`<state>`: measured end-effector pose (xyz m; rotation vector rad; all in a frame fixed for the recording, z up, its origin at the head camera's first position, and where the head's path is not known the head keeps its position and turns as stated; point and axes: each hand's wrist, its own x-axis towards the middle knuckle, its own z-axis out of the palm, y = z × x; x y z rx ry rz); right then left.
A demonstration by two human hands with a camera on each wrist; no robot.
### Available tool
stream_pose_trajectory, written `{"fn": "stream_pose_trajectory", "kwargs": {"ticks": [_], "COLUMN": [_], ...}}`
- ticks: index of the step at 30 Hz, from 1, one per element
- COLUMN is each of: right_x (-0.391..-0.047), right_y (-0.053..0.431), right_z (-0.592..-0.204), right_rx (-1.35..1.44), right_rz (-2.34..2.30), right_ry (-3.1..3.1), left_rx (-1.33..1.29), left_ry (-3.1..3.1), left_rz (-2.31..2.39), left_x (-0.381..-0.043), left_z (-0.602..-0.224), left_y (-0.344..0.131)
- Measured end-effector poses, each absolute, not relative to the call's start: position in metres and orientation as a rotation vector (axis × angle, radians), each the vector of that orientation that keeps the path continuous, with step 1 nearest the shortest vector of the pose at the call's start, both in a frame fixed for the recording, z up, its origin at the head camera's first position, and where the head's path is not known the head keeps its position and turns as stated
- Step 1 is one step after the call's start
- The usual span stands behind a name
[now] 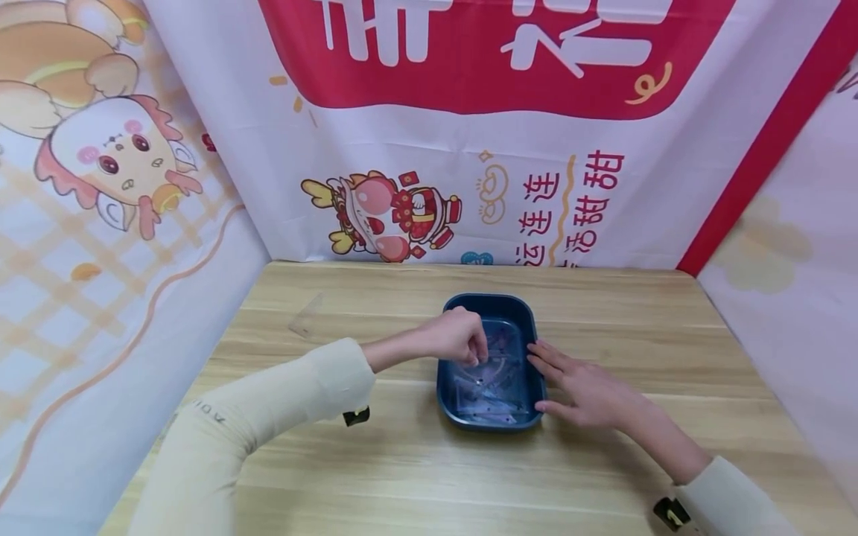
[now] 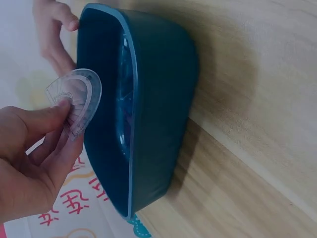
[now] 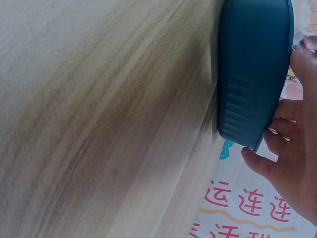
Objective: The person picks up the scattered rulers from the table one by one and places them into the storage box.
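Note:
My left hand (image 1: 457,336) is over a dark blue plastic tub (image 1: 492,427), pinching a small clear protractor (image 2: 88,99) between thumb and fingers. In the left wrist view, the protractor is tilted at the tub's open side, its curved edge and scale lines showing. At the tub's right side, my right hand (image 1: 586,391) rests its extended fingertips (image 1: 536,359) on the rim, thumb spread apart. Several clear plastic pieces (image 1: 479,406) lie on the tub's floor, their shapes hard to make out.
A clear triangular set square (image 1: 307,318) lies on the wooden table (image 1: 375,476) at the back left. Printed cloths (image 1: 402,134) hang behind the table and along both sides.

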<state>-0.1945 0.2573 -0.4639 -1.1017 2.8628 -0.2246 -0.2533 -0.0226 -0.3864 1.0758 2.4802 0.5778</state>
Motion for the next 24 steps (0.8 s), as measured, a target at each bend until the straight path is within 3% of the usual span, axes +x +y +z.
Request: {"fn": "stream_pose_trajectory", "kwargs": {"ticks": [24], "right_x": [-0.196], "right_y": [0.260], "right_z": [-0.466], "right_rx": [-1.104], "right_rz": [-0.203], "right_ry": [2.866], "left_rx": [1.135], "left_ry": [2.507], "left_rz": [0.272], "left_x": [-0.279], "left_z": [-0.401], "left_y": [0.010]}}
